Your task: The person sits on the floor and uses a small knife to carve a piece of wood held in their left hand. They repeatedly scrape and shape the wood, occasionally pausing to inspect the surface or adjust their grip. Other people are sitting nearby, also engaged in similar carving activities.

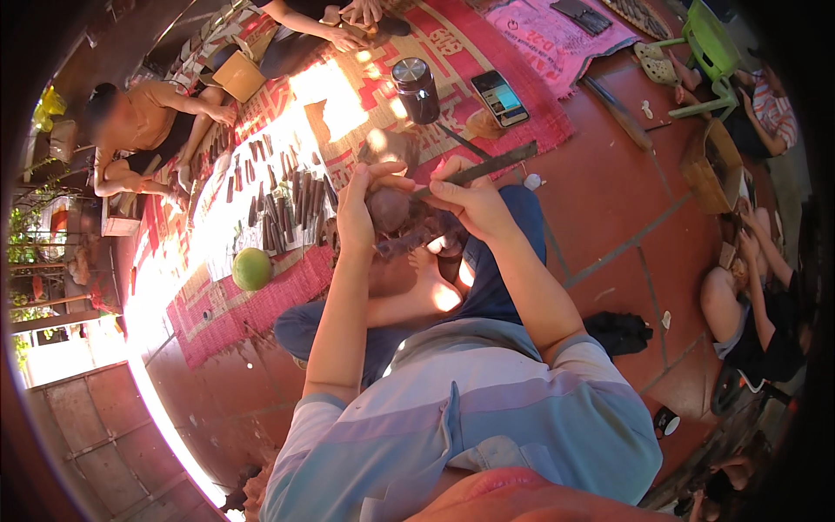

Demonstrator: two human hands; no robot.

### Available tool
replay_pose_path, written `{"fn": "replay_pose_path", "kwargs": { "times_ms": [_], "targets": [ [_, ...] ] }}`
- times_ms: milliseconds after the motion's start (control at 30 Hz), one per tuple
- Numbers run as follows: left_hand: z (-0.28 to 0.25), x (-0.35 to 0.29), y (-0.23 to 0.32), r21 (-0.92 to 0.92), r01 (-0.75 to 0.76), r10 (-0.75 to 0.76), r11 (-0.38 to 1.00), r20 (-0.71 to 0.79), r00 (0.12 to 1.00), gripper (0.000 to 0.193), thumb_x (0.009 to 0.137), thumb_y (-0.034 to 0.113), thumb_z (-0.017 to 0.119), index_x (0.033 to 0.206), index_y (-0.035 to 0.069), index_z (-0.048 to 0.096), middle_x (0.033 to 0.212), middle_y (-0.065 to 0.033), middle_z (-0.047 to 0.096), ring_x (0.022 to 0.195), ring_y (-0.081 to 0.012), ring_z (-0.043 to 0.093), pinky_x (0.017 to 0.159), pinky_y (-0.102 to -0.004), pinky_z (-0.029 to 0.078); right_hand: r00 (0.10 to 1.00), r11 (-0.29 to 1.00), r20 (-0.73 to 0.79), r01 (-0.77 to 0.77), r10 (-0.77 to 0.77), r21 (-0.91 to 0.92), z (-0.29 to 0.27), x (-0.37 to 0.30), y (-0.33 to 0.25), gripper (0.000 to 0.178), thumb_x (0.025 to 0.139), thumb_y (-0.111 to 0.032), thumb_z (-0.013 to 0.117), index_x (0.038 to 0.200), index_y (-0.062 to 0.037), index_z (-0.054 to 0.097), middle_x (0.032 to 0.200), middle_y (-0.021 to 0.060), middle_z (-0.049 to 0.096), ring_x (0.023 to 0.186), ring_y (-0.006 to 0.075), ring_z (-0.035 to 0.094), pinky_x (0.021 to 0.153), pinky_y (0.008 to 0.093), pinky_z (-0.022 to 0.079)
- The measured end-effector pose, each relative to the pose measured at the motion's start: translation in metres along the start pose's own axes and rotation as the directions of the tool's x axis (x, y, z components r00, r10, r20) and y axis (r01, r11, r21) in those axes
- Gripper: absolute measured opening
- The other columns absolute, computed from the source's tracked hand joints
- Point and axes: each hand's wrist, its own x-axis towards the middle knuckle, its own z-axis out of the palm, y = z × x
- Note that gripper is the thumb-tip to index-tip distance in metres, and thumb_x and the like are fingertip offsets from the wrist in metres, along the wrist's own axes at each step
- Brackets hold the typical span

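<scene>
My right hand (pixel 474 202) is closed around a long, flat, dark strip (pixel 500 163), perhaps a blade or a file. Its far end sticks out up and to the right, and its near end points at my left hand (pixel 361 202). The left fingers are bent and pressed together beside that near end; whatever they grip is hidden. Below and between both hands is a rounded brown lump (pixel 389 210), close to my bare foot (pixel 428 283). Many dark, narrow pieces (pixel 278 217) lie in rows on a pale sheet to the left.
A black jar with a metal lid (pixel 416 90) and a phone (pixel 501 98) rest on the red mat (pixel 548 122). A green ball-like fruit (pixel 251 269) sits left. A long tool (pixel 616 113) lies on the tiles. Other people sit at left, top and right, near a green chair (pixel 709 52).
</scene>
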Motion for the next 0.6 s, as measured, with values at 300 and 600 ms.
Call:
{"fn": "replay_pose_path", "kwargs": {
  "times_ms": [300,600],
  "targets": [
    [-0.002,0.001,0.0,0.02,0.009,-0.009,1.0,0.002,1.0,0.053,0.098,0.036,0.03,0.101,-0.005,0.062,0.082,-0.0166,0.066,0.08,-0.0214,0.063,0.079,-0.0298,0.049,1.0,0.999,0.014,0.014,-0.014,-0.035,0.012,-0.009,-0.003,0.013,0.078,-0.006,0.071,0.085,-0.0029,0.06,0.085,0.0046,0.063,0.081,0.0112,0.059,0.072,0.0246,0.048],
    [-0.005,0.003,-0.002,0.031,-0.004,0.004,0.999,0.009,1.0,0.051,0.098,0.035,0.03,0.103,-0.006,0.061,0.084,-0.0164,0.065,0.081,-0.0227,0.063,0.078,-0.0303,0.049,0.999,0.998,-0.007,0.034,-0.035,-0.046,0.01,-0.008,0.001,0.014,0.077,-0.006,0.071,0.086,-0.0026,0.06,0.083,0.0038,0.062,0.08,0.0091,0.057,0.07,0.0216,0.044]
  ]
}}
